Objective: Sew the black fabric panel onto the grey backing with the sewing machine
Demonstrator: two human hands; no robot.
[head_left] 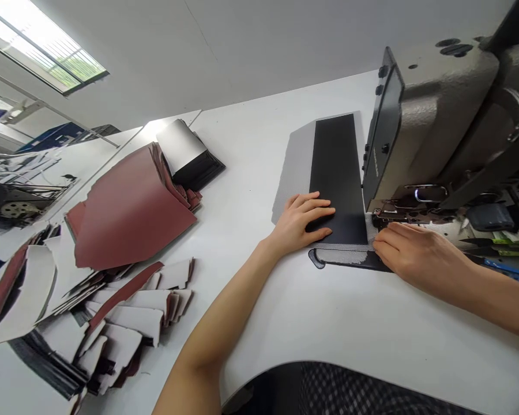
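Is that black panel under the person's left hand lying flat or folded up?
Flat, as far as shows: the black panel lies spread over a grey sheet, edges straight, left hand resting partly on it.

Smooth, low-sheen black panel (338, 167)

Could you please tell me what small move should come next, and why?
I would probably press the black panel with the left hand to steady it, since that hand rests on its near end while the right hand is close to the sewing machine.
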